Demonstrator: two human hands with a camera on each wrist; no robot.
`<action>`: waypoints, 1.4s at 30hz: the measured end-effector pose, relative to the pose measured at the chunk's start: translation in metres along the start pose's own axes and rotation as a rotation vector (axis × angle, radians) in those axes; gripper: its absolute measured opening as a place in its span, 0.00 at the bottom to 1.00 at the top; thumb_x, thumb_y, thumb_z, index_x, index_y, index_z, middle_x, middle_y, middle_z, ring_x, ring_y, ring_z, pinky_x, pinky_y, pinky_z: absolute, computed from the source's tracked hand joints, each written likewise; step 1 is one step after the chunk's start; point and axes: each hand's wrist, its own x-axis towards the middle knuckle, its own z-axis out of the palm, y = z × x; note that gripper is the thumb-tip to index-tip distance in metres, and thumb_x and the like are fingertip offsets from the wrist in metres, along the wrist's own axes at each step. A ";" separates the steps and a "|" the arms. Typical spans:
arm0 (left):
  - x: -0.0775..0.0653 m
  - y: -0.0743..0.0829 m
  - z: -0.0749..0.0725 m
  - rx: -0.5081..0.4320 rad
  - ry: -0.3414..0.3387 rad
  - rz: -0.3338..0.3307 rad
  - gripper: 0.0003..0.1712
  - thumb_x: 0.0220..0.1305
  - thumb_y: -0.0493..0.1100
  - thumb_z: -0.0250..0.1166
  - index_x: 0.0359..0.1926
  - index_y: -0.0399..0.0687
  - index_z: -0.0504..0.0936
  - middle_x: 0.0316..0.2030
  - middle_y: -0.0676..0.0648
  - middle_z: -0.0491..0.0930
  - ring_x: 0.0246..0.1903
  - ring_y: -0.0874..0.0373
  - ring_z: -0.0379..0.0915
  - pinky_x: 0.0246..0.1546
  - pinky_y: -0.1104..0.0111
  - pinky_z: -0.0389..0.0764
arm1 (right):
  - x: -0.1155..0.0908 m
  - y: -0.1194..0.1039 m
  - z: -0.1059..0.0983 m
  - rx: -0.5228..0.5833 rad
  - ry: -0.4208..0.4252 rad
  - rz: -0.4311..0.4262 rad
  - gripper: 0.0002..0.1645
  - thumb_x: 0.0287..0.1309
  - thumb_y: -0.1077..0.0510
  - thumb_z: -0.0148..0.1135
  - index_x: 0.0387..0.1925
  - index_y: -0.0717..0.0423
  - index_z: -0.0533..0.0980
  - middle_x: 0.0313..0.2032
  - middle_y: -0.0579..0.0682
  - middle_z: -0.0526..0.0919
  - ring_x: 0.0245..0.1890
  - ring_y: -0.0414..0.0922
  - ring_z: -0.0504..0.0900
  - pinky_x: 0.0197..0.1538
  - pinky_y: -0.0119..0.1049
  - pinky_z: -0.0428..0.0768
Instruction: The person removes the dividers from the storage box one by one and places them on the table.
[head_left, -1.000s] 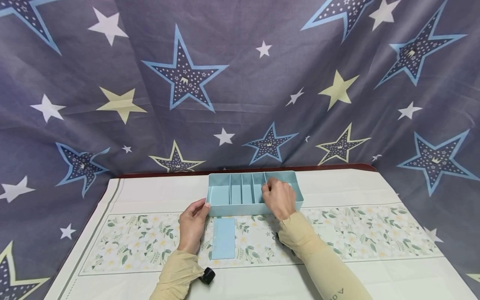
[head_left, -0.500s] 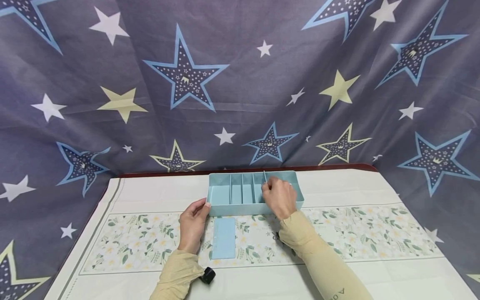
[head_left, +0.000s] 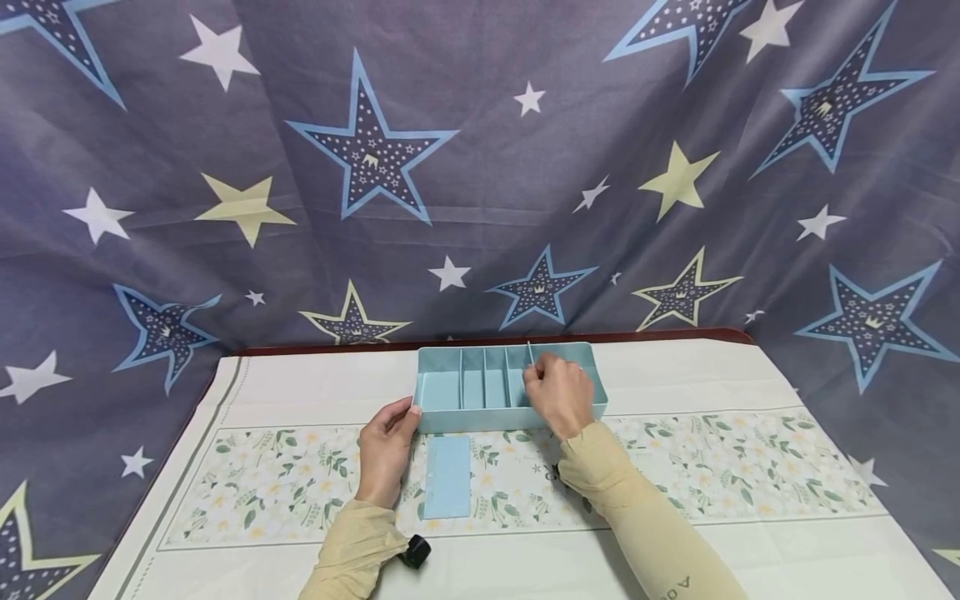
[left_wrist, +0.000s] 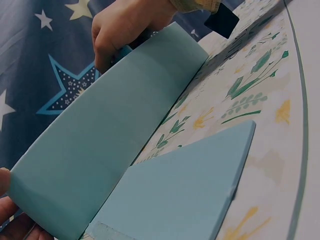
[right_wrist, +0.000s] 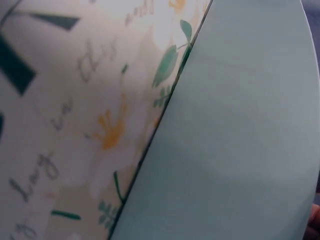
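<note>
A pale blue storage box (head_left: 475,420) stands near the back of the table, split by several upright dividers. My left hand (head_left: 386,450) holds its left end, thumb at the front corner; in the left wrist view those fingertips (left_wrist: 5,207) show at the box's end. My right hand (head_left: 559,395) reaches over the front wall with curled fingers and pinches the rightmost divider (head_left: 534,360), whose top stands slightly above the rim. Most of that divider is hidden behind the hand. A loose flat blue panel (head_left: 447,477) lies in front of the box, beside my left hand.
A white tablecloth (head_left: 292,383) with a floral band covers the table. Behind the table's dark red back edge (head_left: 330,347) hangs a star-patterned curtain (head_left: 480,208). A small black device (head_left: 415,552) sits at my left sleeve.
</note>
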 end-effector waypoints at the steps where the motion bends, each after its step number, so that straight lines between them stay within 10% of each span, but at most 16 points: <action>1: -0.002 0.005 0.000 -0.001 -0.003 -0.004 0.21 0.58 0.50 0.61 0.50 0.45 0.75 0.46 0.42 0.76 0.45 0.56 0.71 0.49 0.58 0.75 | 0.000 0.000 -0.001 0.000 -0.001 -0.002 0.14 0.49 0.55 0.54 0.11 0.44 0.67 0.10 0.44 0.71 0.11 0.44 0.65 0.12 0.42 0.66; 5: -0.005 0.011 0.001 0.008 0.002 -0.008 0.20 0.58 0.49 0.61 0.49 0.45 0.75 0.46 0.43 0.76 0.44 0.57 0.71 0.49 0.59 0.75 | 0.002 0.000 -0.003 0.010 -0.002 -0.008 0.15 0.49 0.56 0.53 0.10 0.45 0.66 0.09 0.44 0.69 0.10 0.43 0.64 0.11 0.41 0.65; 16: 0.019 -0.036 0.003 0.026 0.044 0.013 0.22 0.50 0.62 0.64 0.44 0.61 0.78 0.43 0.51 0.78 0.41 0.64 0.72 0.46 0.61 0.77 | 0.009 -0.003 -0.009 0.004 0.016 -0.025 0.17 0.46 0.56 0.53 0.07 0.44 0.65 0.07 0.43 0.67 0.09 0.43 0.63 0.10 0.39 0.63; 42: 0.013 -0.026 0.002 0.000 0.037 0.012 0.22 0.50 0.60 0.65 0.44 0.58 0.78 0.42 0.51 0.78 0.40 0.63 0.73 0.45 0.61 0.77 | 0.017 -0.007 -0.025 0.030 0.031 -0.019 0.12 0.47 0.55 0.53 0.12 0.44 0.70 0.10 0.42 0.71 0.11 0.41 0.65 0.15 0.43 0.70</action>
